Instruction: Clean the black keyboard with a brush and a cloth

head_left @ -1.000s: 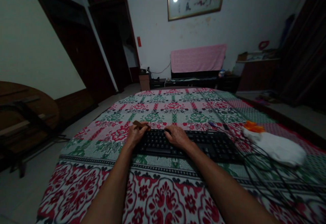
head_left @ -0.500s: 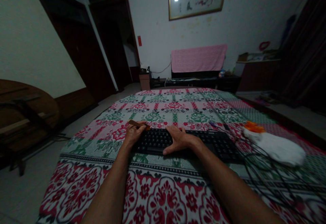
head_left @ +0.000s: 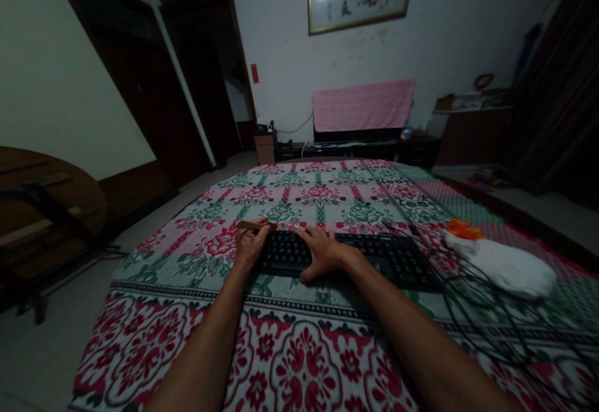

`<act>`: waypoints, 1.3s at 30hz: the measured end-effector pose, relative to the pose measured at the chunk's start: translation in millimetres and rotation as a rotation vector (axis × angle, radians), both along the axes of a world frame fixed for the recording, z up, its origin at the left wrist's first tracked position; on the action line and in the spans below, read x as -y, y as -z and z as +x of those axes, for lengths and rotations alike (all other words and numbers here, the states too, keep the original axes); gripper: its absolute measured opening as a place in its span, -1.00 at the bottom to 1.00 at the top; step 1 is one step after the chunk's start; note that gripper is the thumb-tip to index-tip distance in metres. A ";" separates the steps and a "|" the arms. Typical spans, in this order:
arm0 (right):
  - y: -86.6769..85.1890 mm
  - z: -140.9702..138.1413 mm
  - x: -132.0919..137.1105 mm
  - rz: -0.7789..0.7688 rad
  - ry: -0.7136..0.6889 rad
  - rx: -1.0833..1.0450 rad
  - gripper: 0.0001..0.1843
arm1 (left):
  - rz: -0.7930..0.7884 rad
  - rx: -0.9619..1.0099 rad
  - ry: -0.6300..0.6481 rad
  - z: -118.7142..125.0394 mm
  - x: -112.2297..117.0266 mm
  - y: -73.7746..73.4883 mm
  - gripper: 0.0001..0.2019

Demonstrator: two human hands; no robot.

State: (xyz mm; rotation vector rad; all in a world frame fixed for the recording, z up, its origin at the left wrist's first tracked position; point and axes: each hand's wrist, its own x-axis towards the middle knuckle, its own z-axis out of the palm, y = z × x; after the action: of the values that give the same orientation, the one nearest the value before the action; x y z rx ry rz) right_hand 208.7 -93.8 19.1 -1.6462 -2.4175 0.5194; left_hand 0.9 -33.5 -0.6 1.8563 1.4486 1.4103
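Note:
A black keyboard (head_left: 397,262) lies on the patterned cloth in front of me. My left hand (head_left: 250,243) is at its left end, closed around a slim brown brush-like tool (head_left: 248,225). The tool lies nearly level, pointing right over the keyboard's back left corner; its tip is too dim to make out. My right hand (head_left: 322,253) spans the keyboard left of its middle, the thumb at the front edge and the fingers over the back edge. It covers several keys.
Black cables (head_left: 486,299) lie coiled at the right, beside a white cloth-like bundle (head_left: 510,267) with an orange top (head_left: 464,230). The patterned cloth (head_left: 299,349) covers the wide surface. Beyond it are a pink cloth (head_left: 365,106) over a screen and a low dark cabinet. A round wooden tabletop (head_left: 51,200) leans at left.
My left hand has shifted slightly right and turned, bringing the brush-like tool from a slant to nearly level. My right fingers have spread a little to the left along the back edge.

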 end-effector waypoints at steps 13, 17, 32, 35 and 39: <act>20.7 0.3 9.0 0.202 0.013 0.005 0.27 | 0.071 -0.074 0.073 -21.8 -8.7 2.8 -0.74; 23.6 -0.2 13.2 0.327 0.009 0.016 0.17 | 0.049 -0.007 -0.049 -32.1 -10.3 5.4 -0.73; 20.3 -25.6 51.8 0.536 0.077 0.037 -0.38 | 0.107 -0.184 0.283 -28.0 -6.0 0.3 -0.82; 19.0 -25.1 50.6 0.543 0.081 0.019 -0.38 | 0.089 -0.176 0.155 -38.5 -5.5 -3.0 -0.82; 18.7 -26.6 49.0 0.552 0.099 -0.019 -0.40 | 0.111 -0.211 0.236 -29.9 -0.3 -10.9 -0.82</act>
State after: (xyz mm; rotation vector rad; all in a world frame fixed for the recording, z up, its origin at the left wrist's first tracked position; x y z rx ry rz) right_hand 182.1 -142.8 0.4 -1.4856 -2.1767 -0.1437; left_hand -29.1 -33.1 10.2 2.2207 1.2129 1.2338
